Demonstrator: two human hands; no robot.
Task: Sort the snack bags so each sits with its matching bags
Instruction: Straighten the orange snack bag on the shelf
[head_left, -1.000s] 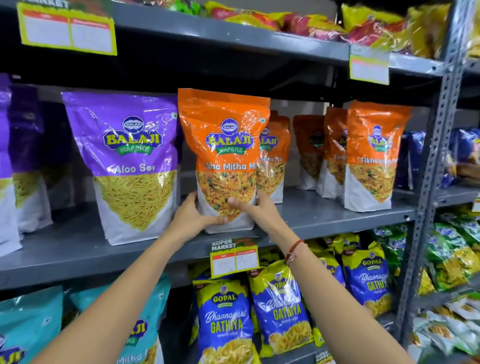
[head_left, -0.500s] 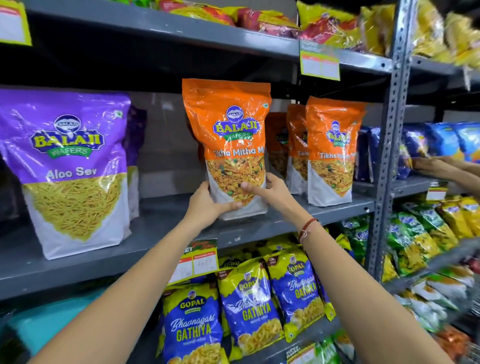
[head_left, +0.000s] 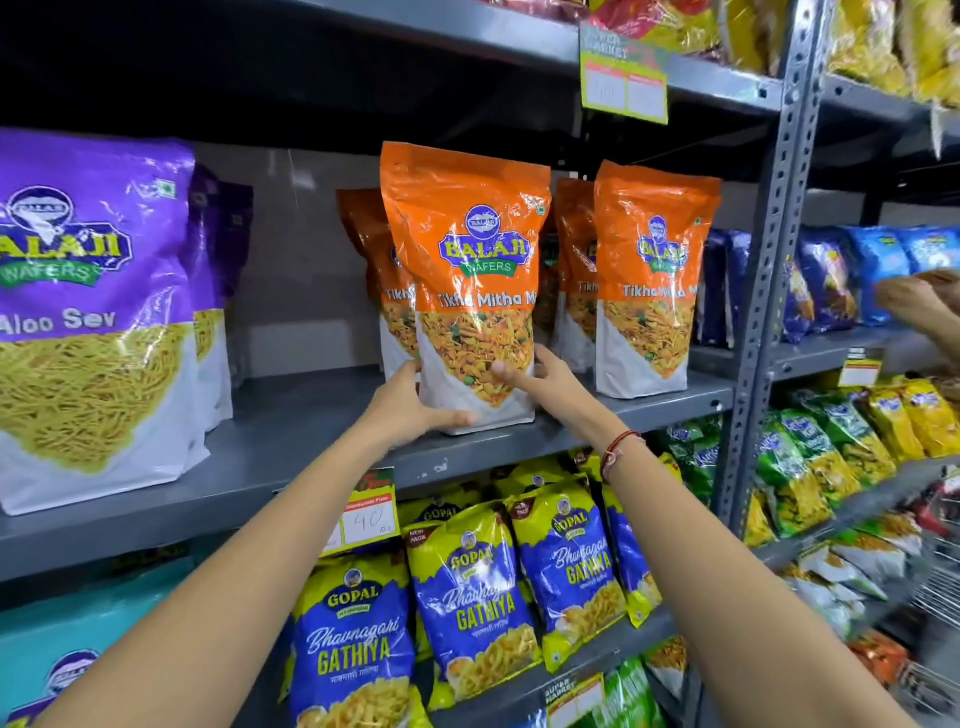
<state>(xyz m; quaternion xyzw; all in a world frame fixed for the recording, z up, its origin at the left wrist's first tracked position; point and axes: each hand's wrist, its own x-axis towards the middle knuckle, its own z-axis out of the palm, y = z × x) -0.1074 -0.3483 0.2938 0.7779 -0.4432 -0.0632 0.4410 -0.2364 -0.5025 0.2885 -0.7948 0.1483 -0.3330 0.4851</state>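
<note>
An orange Tikha Mitha Mix bag (head_left: 467, 249) stands upright on the grey middle shelf (head_left: 311, 441). My left hand (head_left: 410, 405) grips its lower left corner and my right hand (head_left: 540, 379) holds its lower right side. More orange bags of the same kind stand close by: one (head_left: 654, 270) to its right, another (head_left: 369, 249) just behind its left edge. Large purple Aloo Sev bags (head_left: 88, 312) stand at the left end of the same shelf.
Blue and yellow Gathiya bags (head_left: 467, 597) fill the shelf below, behind a price tag (head_left: 363, 514). A perforated steel upright (head_left: 769, 270) divides the bays. Another person's hand (head_left: 914, 306) reaches at blue bags (head_left: 831, 280) on the right. Green bags (head_left: 810, 457) sit lower right.
The orange bag, held in both hands, has moved right along the shelf, away from the purple bags and close beside the other orange bags. The view has also shifted right.
</note>
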